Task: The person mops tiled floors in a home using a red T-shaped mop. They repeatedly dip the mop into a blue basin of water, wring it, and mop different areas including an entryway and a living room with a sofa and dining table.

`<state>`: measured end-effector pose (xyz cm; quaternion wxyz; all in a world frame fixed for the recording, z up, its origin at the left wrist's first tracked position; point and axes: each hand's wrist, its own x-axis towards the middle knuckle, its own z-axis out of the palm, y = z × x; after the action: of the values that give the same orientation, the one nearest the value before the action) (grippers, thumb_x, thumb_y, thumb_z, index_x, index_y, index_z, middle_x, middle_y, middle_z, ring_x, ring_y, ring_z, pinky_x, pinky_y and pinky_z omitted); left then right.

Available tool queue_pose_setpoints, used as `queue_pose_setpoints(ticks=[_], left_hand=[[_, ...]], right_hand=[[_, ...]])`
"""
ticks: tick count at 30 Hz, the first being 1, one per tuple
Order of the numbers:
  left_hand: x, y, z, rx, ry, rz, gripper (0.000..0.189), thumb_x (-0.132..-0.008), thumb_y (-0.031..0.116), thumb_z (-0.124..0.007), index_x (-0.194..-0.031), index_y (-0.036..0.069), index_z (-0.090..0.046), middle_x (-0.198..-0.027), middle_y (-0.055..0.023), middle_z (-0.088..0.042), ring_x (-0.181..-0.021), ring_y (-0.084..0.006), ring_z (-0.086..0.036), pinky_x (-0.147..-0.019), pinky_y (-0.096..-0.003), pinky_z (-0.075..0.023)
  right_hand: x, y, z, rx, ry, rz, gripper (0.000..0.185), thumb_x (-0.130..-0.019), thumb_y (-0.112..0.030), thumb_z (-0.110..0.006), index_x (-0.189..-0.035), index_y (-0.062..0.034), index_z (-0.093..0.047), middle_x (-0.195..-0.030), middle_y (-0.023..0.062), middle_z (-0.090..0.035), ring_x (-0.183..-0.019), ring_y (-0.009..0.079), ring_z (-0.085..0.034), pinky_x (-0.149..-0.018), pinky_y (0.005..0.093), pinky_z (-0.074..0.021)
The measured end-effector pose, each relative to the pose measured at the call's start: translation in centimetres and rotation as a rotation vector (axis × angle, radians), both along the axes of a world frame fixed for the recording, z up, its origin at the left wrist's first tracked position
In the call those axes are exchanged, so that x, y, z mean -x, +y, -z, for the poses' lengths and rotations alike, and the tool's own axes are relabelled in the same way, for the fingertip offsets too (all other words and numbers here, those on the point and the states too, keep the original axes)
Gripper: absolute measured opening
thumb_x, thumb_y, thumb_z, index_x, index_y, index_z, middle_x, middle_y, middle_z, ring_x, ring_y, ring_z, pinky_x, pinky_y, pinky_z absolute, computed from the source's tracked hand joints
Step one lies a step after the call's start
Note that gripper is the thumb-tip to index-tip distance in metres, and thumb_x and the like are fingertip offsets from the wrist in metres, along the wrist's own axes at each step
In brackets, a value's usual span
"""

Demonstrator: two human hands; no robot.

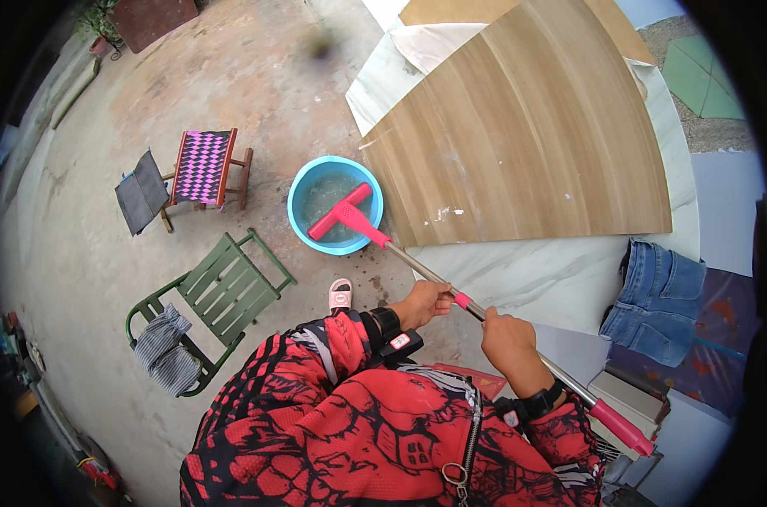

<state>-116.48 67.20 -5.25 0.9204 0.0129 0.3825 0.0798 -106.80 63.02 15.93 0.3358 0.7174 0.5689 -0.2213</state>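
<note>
My left hand holds the metal pole of a pink-headed mop just above its pink collar, with the thumb and fingers around it. Farther up the pole, my right hand grips it firmly. The wide pink mop head lies over the light blue plastic basin, which holds cloudy water. I cannot tell how deep the head's underside sits in the water. A pink end grip sticks out past my right forearm.
Right of the basin lies a wood-grain board on marble-patterned sheeting. Denim shorts lie at the right. At the left stand a green slatted folding chair with a striped cloth and a woven-seat folding stool. My slippered foot shows below the basin.
</note>
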Motion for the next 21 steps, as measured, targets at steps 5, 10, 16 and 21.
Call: queue_pose_setpoints(ticks=[5, 10, 16, 21], left_hand=[[0.0, 0.2, -0.4, -0.031, 0.144, -0.048, 0.02, -0.085, 0.022, -0.058, -0.076, 0.004, -0.057, -0.069, -0.0058, -0.058, -0.056, -0.0152, -0.052, -0.057, -0.0304, -0.0466], [-0.2, 3.1, 3.6, -0.061, 0.36, -0.105, 0.021, -0.082, 0.02, -0.06, -0.072, 0.002, -0.057, -0.06, -0.0092, -0.056, -0.049, -0.0189, -0.052, -0.052, -0.0324, -0.0476], [-1.2, 6.4, 7.2, -0.125, 0.459, -0.196, 0.018, -0.074, 0.015, -0.063, -0.069, -0.001, -0.056, -0.057, -0.011, -0.051, -0.04, -0.0209, -0.046, -0.039, -0.0349, -0.0456], [-2.3, 5.0, 3.8, -0.052, 0.394, -0.066, 0.019, -0.076, 0.017, -0.062, -0.066, 0.003, -0.054, -0.054, -0.0065, -0.047, -0.045, -0.0185, -0.046, -0.045, -0.0352, -0.0462]], right_hand=[[1.3, 1.0, 1.5, 0.022, 0.009, 0.05, 0.02, -0.085, -0.016, -0.047, -0.096, -0.0015, -0.054, -0.081, 0.0184, -0.066, -0.075, 0.0331, -0.066, -0.065, 0.0423, -0.0514], [4.2, 5.0, 6.4, 0.042, 0.0, 0.044, 0.025, -0.085, -0.016, -0.047, -0.102, 0.0018, -0.054, -0.089, 0.0192, -0.067, -0.083, 0.0315, -0.067, -0.07, 0.0384, -0.053], [4.4, 8.3, 9.7, 0.019, 0.006, 0.073, 0.024, -0.086, -0.015, -0.044, -0.102, -0.0014, -0.055, -0.088, 0.0187, -0.067, -0.082, 0.0315, -0.066, -0.069, 0.04, -0.052], [1.5, 6.1, 6.3, 0.035, 0.02, 0.023, 0.022, -0.086, -0.016, -0.044, -0.1, -0.0025, -0.054, -0.081, 0.0178, -0.066, -0.075, 0.0335, -0.066, -0.065, 0.0428, -0.0507]])
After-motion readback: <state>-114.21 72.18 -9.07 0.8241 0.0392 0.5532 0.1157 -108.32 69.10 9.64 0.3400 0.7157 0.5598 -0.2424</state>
